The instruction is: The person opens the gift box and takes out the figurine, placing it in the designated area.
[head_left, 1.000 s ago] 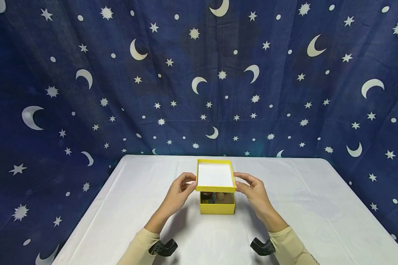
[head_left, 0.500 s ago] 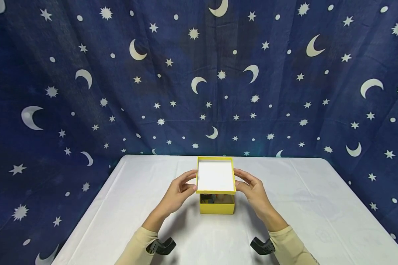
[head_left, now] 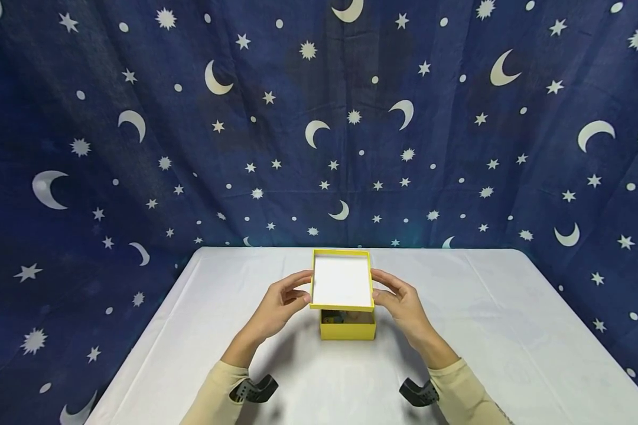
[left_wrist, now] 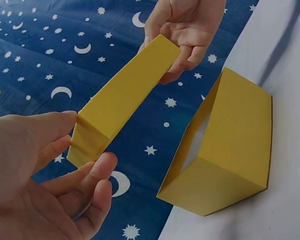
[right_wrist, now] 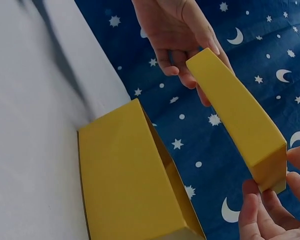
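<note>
A yellow lid [head_left: 342, 280] with a white inside is tilted toward the head camera above a yellow box [head_left: 348, 331]. My left hand [head_left: 273, 306] pinches its left side and my right hand [head_left: 404, 307] its right side. In the left wrist view the lid [left_wrist: 127, 92] hangs apart from the box [left_wrist: 235, 135], between the left hand [left_wrist: 55, 170] and the other hand. The right wrist view has the lid [right_wrist: 240, 110] beside the open-topped box [right_wrist: 125, 175]. Small dark and coloured items, partly hidden by the lid, lie inside the box.
A white-covered table [head_left: 191, 354] carries the box near its middle. Behind it hangs a dark blue cloth [head_left: 276, 141] with moons and stars. Black wrist devices sit below both hands, over beige sleeves.
The lid has risen slightly and tipped more upright, showing more of its white inside, then shifted a little left with both hands. Less of the box's contents shows.
</note>
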### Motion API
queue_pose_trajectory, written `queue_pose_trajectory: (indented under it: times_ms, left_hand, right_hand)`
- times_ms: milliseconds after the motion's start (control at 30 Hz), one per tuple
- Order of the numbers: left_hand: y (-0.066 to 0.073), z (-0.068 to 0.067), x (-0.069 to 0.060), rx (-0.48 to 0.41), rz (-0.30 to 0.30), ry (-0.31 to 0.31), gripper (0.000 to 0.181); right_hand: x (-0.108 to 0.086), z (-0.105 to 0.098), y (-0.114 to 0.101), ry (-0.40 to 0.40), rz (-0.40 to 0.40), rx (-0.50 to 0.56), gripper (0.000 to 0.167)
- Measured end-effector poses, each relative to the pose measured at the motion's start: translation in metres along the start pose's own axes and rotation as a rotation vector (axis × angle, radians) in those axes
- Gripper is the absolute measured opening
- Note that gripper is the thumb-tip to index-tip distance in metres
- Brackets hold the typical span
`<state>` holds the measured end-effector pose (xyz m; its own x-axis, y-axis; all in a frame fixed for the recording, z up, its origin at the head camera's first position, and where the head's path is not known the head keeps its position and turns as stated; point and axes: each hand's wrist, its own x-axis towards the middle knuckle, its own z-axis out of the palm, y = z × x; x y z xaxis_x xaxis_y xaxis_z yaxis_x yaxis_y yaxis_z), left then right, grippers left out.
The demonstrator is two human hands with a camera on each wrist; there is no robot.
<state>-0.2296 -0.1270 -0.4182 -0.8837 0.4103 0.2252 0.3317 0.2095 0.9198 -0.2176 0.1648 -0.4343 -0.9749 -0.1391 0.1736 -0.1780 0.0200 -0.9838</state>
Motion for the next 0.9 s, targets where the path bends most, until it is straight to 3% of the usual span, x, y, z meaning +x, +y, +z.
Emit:
queue_pose_trajectory:
  times_ms: [233,467,900]
  left_hand:
    - [0.0,-0.006,-0.008,0.038,0.01,0.01,0.053]
    - [0.0,-0.015,-0.019,0.077,0.026,0.044,0.051]
    - [-0.003,-0.029,-0.034,0.091,0.0,0.053,0.051]
  right_hand:
    - [-0.004,0.007,0.0,-0.035,0.006,-0.009,0.054]
    - [-0.008,0.017,0.002,-0.111,-0.048,-0.005,0.056]
    - [-0.013,0.032,0.006,-0.197,-0.086,0.047,0.06]
